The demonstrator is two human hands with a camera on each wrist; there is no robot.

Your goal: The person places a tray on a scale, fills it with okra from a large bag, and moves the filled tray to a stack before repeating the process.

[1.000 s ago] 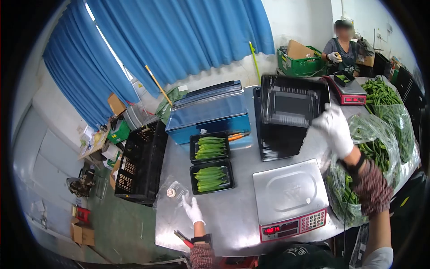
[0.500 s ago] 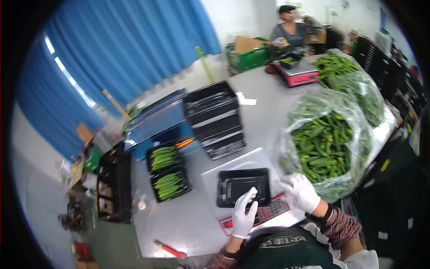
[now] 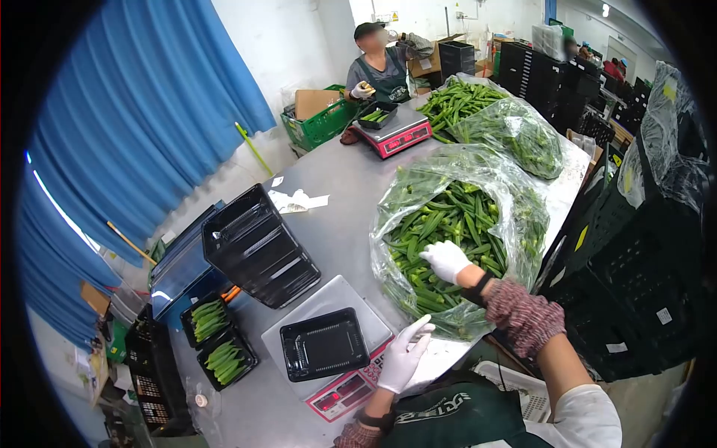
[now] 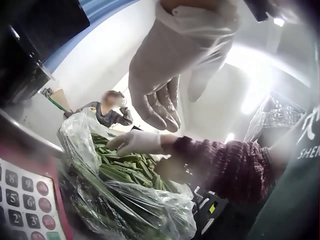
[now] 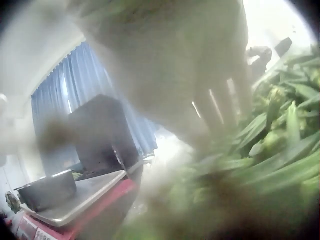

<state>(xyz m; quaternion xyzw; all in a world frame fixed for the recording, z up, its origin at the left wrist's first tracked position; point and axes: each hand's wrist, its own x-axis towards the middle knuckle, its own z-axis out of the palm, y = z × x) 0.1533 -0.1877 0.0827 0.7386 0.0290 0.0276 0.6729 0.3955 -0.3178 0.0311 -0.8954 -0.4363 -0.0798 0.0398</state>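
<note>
A large clear plastic bag (image 3: pixel 388 209) full of green okra (image 3: pixel 467 216) lies with its mouth spread. My gloved right hand (image 3: pixel 446 261) reaches into that mouth; in the right wrist view its fingers (image 5: pixel 220 107) point down to the okra, fairly straight. Nothing shows in its grasp. Over the near right corner of the scale (image 3: pixel 371 313) hovers my gloved left hand (image 3: pixel 404 357), fingers loosely bent, holding nothing. An empty black tray (image 3: pixel 324 343) sits on the scale's pan, left of that hand.
Stacked black trays (image 3: pixel 258 243) stand behind the scale. Two okra-filled trays (image 3: pixel 224 361) lie at the left, beside a blue box (image 3: pixel 179 269). Across the table, a person (image 3: pixel 385 67) is at a second scale (image 3: pixel 396 134). Black crates (image 3: pixel 635 276) rise on the right.
An empty black tray has come from the stack onto the scale. My right hand has moved from the stack, past the scale, into the okra bag. My left hand let go; the view swung right.
</note>
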